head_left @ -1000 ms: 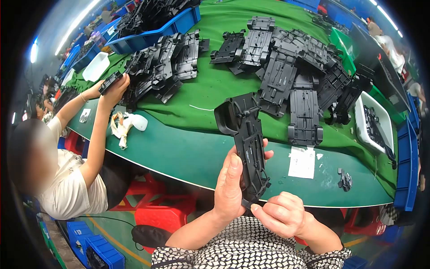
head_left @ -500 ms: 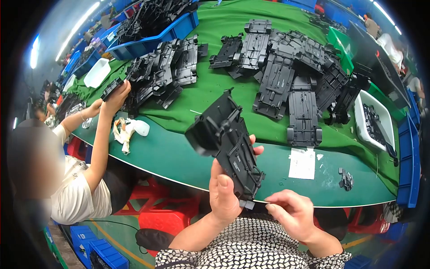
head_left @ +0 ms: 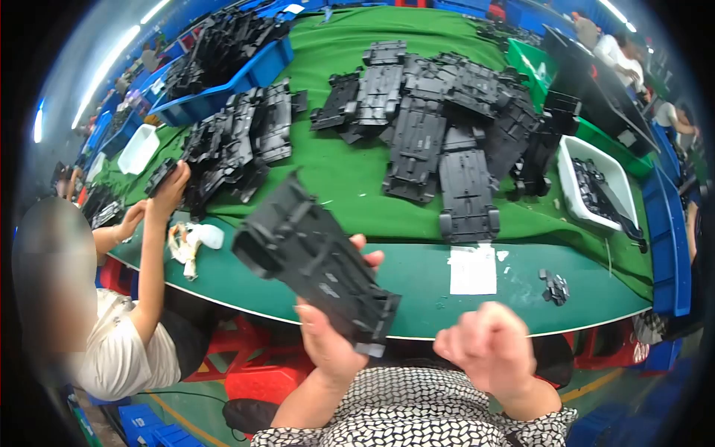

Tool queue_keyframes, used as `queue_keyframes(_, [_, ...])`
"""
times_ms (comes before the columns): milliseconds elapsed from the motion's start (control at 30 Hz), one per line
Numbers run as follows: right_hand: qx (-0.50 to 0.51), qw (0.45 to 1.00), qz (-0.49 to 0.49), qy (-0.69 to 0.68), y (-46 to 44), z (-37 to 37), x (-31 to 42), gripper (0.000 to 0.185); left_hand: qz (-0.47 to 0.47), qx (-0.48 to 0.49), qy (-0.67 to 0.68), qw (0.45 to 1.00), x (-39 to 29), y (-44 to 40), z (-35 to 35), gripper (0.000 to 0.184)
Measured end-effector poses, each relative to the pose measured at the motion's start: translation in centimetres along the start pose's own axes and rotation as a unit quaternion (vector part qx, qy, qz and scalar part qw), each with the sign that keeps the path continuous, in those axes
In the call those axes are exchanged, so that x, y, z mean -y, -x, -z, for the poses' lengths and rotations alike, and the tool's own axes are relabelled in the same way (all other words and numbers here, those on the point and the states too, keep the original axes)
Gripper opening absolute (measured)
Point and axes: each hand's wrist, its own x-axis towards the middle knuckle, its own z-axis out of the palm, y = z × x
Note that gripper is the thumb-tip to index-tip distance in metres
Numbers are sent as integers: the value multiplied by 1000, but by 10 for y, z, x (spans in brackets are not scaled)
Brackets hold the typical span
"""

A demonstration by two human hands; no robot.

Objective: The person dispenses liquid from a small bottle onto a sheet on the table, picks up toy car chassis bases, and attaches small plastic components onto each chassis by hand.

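Note:
My left hand point(head_left: 331, 346) grips a black plastic toy-car chassis point(head_left: 316, 261) by its lower end, thumb on one side and fingertips showing on the other. The chassis is tilted, its upper end pointing up and to the left, with moulded ribs and wheel arches in view. To the right of it, apart from the chassis, my right hand point(head_left: 491, 350) is raised with curled fingers, blurred by motion; whatever is in them, if anything, is hidden. Beyond my hands lies a pile of similar black chassis point(head_left: 417, 141) on green cloth point(head_left: 335, 171).
A white paper point(head_left: 473, 270) and small black parts point(head_left: 555, 287) lie on the green table edge. At right stands a white bin point(head_left: 633, 201) with black parts. Left, a co-worker's hands point(head_left: 167, 194) hold a black part near more chassis and a blue crate point(head_left: 216, 100).
The chassis in my left hand has shifted left and tilted further over. My right hand has curled its fingers more. The whole view has shifted slightly.

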Motion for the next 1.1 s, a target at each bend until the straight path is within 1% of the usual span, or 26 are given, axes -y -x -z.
queue_keyframes(33, [4, 999, 49, 12, 1, -14, 19, 24, 6, 2, -13, 1000, 0, -1, 2, 85])
queue_keyframes(67, [44, 993, 110, -10, 3, -28, 31, 32, 0, 12, 10, 1000, 1, -1, 3, 81])
queue_keyframes(100, [141, 969, 193, -69, 1, -31, 35, 40, -2, 14, 28, 1000, 1, -1, 3, 79])
queue_keyframes(133, [198, 968, 151, -23, -1, -46, 59, 43, -1, 8, 49, 999, 1, 0, 1, 78])
queue_keyframes(200, [311, 945, 65, -80, -3, -56, 79, 44, 8, -1, 73, 997, 1, 1, -2, 76])
queue_keyframes(267, [265, 955, -10, -136, 6, -66, 88, 36, 9, 7, 72, 997, 2, 2, -3, 76])
queue_keyframes(333, [225, 957, -18, -183, 7, -74, 87, 37, 2, 1, 75, 997, 0, 2, -3, 75])
queue_keyframes(400, [182, 960, 38, -212, -2, -89, 76, 46, 7, -2, 74, 997, 0, 2, -2, 75])
queue_keyframes(467, [159, 955, 63, -241, -3, -95, 71, 50, 9, -3, 70, 997, -2, 1, -1, 75])
queue_keyframes(533, [164, 946, 63, -272, -1, -98, 67, 51, 9, -2, 65, 998, -2, 1, -1, 76])
queue_keyframes(633, [198, 950, 32, -239, -2, -90, 71, 50, 13, -3, 51, 999, -4, 1, -1, 77])
queue_keyframes(833, [229, 950, 11, -214, -3, -85, 73, 49, 17, 3, 51, 999, -3, 1, -3, 77])
queue_keyframes(1000, [197, 954, 31, -222, 22, -78, 74, 48, 13, 8, 37, 999, -4, -1, -2, 77])
queue_keyframes(1067, [234, 948, 27, -213, 16, -76, 74, 48, 16, 6, 38, 999, -4, -2, -2, 77])
queue_keyframes(1100, [274, 940, 19, -202, 5, -72, 76, 48, 18, 5, 38, 999, -4, -1, -1, 77])
